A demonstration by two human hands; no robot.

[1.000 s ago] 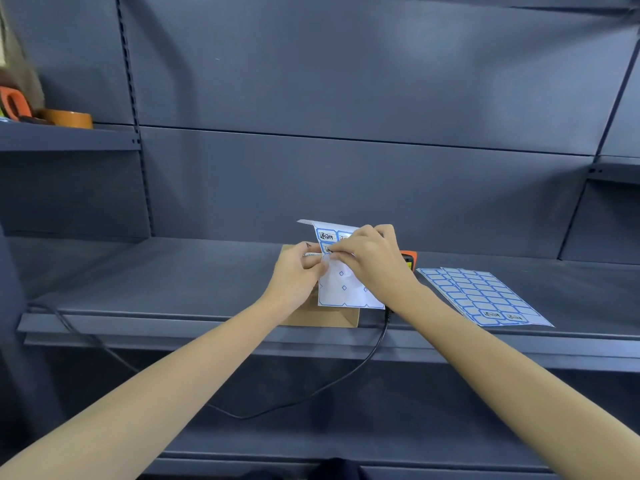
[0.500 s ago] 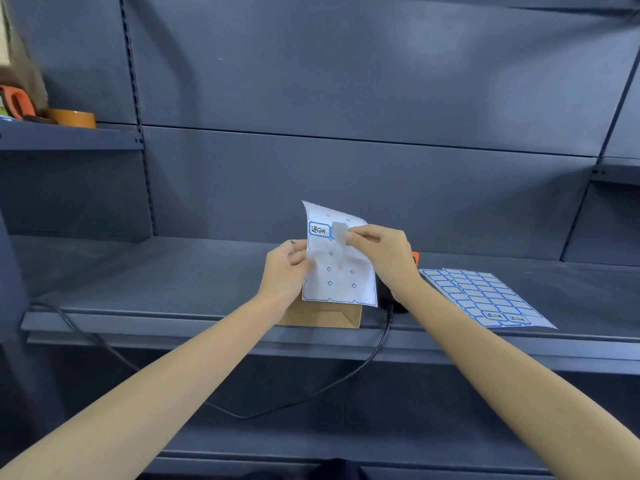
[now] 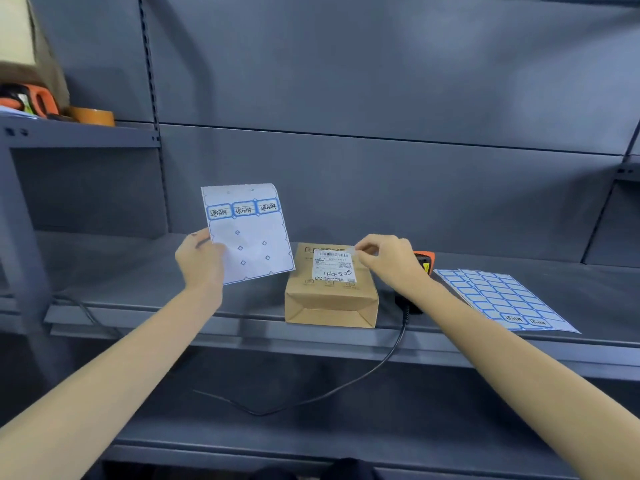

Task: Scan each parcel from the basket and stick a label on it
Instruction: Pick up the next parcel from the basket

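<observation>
Both hands parted since: left hand lifts sheet; right hand over parcel.

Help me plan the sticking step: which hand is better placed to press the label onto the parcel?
The right hand. It already pinches the peeled label over the parcel, at its top edge. The left hand holds the label sheet up, off to the side.

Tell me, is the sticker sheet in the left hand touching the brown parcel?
Apart. The head view shows the sticker sheet held up by the left hand, with a strip of grey shelf visible between the sheet's lower corner and the brown parcel.
</observation>
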